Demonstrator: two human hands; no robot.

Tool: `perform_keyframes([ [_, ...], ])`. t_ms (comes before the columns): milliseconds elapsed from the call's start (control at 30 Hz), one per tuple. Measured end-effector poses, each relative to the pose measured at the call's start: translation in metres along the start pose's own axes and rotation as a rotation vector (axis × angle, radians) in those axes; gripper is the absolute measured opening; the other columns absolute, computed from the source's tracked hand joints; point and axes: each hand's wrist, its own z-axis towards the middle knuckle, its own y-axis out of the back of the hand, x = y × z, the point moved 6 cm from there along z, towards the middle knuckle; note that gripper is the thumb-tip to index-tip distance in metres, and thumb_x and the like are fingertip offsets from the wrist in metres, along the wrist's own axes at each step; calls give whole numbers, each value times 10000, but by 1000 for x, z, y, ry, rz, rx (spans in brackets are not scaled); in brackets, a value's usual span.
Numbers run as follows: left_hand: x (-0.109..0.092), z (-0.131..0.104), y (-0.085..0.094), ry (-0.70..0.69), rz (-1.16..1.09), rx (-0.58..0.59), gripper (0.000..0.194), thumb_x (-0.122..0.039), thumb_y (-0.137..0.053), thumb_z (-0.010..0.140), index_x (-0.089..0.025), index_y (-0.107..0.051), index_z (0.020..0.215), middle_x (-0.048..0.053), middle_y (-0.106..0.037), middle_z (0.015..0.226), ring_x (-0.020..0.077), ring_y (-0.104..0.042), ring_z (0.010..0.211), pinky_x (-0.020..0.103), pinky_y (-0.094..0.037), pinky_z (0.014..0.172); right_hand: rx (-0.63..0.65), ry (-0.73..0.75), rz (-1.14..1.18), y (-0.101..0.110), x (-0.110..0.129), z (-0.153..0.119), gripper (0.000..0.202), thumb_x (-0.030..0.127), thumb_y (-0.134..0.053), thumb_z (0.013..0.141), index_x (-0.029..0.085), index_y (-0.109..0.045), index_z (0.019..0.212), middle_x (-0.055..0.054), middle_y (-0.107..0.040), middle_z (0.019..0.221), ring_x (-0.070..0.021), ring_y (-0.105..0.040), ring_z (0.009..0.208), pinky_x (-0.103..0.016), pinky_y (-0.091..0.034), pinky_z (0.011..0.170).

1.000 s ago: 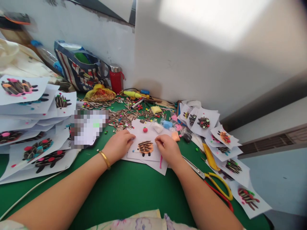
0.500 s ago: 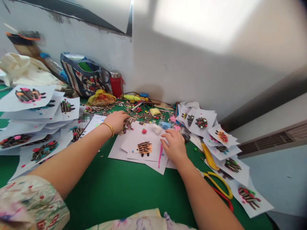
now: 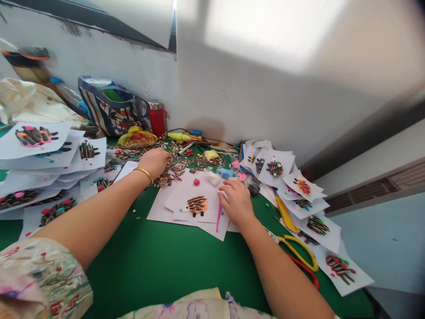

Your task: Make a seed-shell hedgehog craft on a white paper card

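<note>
My left hand point(image 3: 154, 164), with a gold bangle at the wrist, reaches into a heap of striped sunflower seeds point(image 3: 172, 172). Its fingers are curled together, and whatever they pinch is hidden. Fingers slightly spread and holding nothing visible, my right hand point(image 3: 236, 199) rests at the right side of the white paper sheets. On the top sheet point(image 3: 181, 215) is a hedgehog picture point(image 3: 197, 205) with an orange clay body, seed spines, dark feet and a blue nose. A pink plastic stick point(image 3: 218, 218) lies beside my right hand. A red clay ball point(image 3: 196, 182) sits above the picture.
Stacked hedgehog pictures lie at left point(image 3: 36, 138) and right point(image 3: 323, 243). Yellow-and-red scissors point(image 3: 300, 252) and a yellow cutter point(image 3: 286, 215) lie right. White clay point(image 3: 212, 178) and blue clay point(image 3: 226, 173) sit behind the sheets. A red flask point(image 3: 157, 120) and striped bag point(image 3: 111, 108) stand at the wall.
The view has shifted slightly, so most things appear a little further left. My left hand is a little further back over the seeds; my right hand stays by the sheets.
</note>
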Motion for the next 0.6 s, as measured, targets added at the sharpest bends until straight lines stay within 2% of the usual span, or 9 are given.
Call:
perform_keyframes([
  [100,11,-2,14,217,-445,-174,80,-198,-749,667,-194,-744,747,63,-701,818,243,-619,902,312,-462,827,3,8,9,-1,0,0,118,263,-614,876,242,-705,947,-70,-654,1147,-267,-530,1118,-448,-367,954],
  [167,16,-9,10,373,-848,-192,99,-163,-762,662,-164,-717,750,35,-664,723,177,-615,766,261,-488,719,7,11,14,-1,1,-1,116,261,-616,873,242,-705,946,-73,-655,1148,-269,-532,1118,-455,-374,950],
  [267,6,-25,2,426,-1115,-96,73,-132,-697,762,-131,-685,834,28,-632,710,96,-595,637,193,-497,605,6,16,26,-2,1,-1,113,257,-621,867,238,-703,942,-76,-658,1141,-271,-537,1114,-461,-388,946],
  [333,-6,-43,-11,516,-1529,42,85,-68,-641,811,-129,-667,863,29,-623,726,69,-589,614,150,-489,557,-2,28,44,-1,3,-1,112,248,-621,865,235,-701,941,-74,-661,1127,-268,-545,1104,-463,-395,955],
  [400,-20,-64,-19,582,-1796,116,109,-57,-571,866,-125,-657,870,39,-634,773,60,-596,617,144,-506,557,-23,55,77,1,6,-1,119,234,-613,867,232,-698,951,-72,-664,1112,-262,-554,1089,-464,-402,966],
  [500,-48,-97,-32,646,-2035,270,149,-98,-507,925,-120,-654,937,56,-636,840,62,-608,661,157,-536,600,-60,135,170,4,16,-2,155,215,-582,884,224,-687,997,-74,-667,1084,-246,-568,1058,-446,-425,964],
  [600,-76,-124,-44,669,-2137,431,163,-107,-488,938,-104,-650,956,74,-626,882,65,-609,697,152,-533,612,-64,215,279,7,29,-5,197,201,-536,911,223,-667,1057,-72,-674,1042,-231,-586,1016,-414,-465,919],
])
